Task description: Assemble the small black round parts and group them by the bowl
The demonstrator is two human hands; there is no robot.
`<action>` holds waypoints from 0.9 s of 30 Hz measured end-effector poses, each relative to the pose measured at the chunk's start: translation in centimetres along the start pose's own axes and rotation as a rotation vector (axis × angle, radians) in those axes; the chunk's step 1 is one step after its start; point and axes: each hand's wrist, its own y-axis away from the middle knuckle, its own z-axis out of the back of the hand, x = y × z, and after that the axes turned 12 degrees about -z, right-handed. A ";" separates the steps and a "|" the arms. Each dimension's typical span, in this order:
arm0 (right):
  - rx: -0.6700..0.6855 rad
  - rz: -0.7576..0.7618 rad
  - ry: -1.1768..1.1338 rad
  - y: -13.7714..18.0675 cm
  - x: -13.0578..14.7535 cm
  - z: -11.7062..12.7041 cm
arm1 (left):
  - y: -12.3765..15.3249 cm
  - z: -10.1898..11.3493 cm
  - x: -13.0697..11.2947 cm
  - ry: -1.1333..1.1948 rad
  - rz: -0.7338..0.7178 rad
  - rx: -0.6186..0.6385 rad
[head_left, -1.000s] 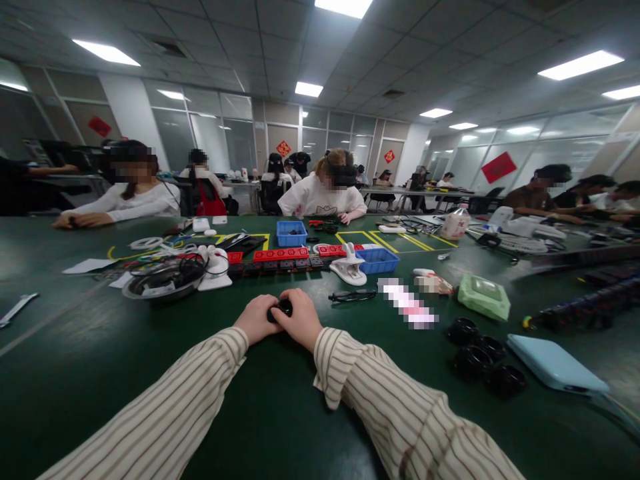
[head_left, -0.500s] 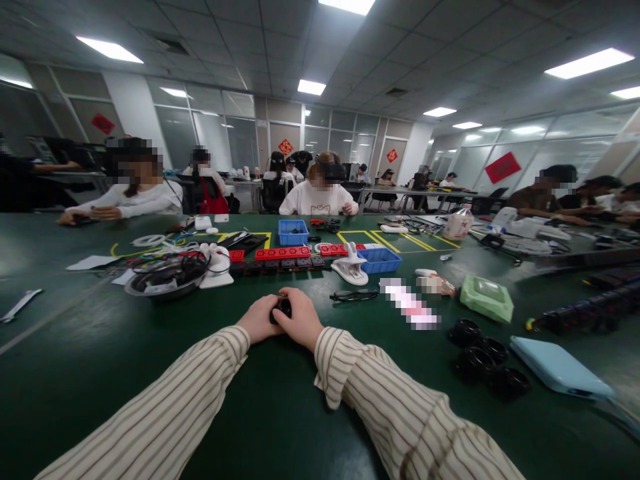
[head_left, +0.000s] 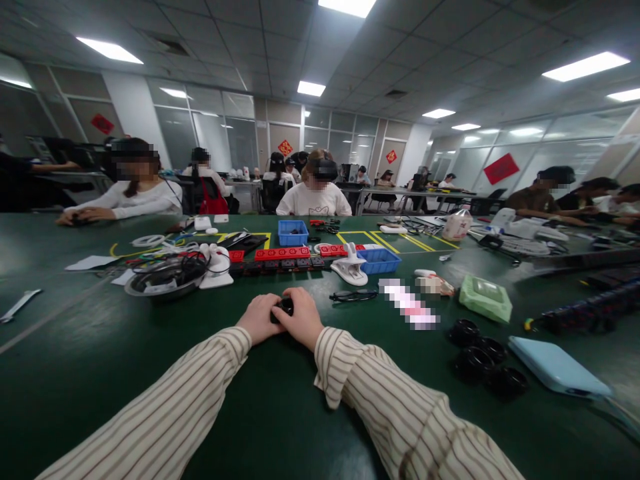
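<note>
My left hand (head_left: 258,319) and my right hand (head_left: 302,319) meet on the green table (head_left: 100,347), in front of me. Both are closed around a small black round part (head_left: 284,307) held between them; only its top shows. Striped sleeves cover both forearms. Just beyond the hands lie a pair of black glasses (head_left: 353,295) and a row of red and black power strips (head_left: 281,259).
Several black rings (head_left: 483,360) and a light blue case (head_left: 556,367) lie at the right, with a green box (head_left: 486,297) behind them. A bowl of cables (head_left: 164,277), a white clamp (head_left: 349,267) and blue bins (head_left: 379,260) stand further back. Other people sit across the table.
My hands have stayed together on the black part, with only slight finger movement. The person opposite has shifted a little.
</note>
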 end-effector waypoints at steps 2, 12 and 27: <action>0.013 0.020 0.009 0.0 0.1 0.0 | -0.1 0.1 0.1 0.008 -0.003 0.005; 0.084 0.123 -0.052 0.1 0.6 0.8 | -0.1 -0.3 1.1 0.231 -0.079 -0.007; -0.021 0.016 -0.004 0.0 0.1 0.1 | 0.0 0.0 0.3 -0.013 -0.024 0.025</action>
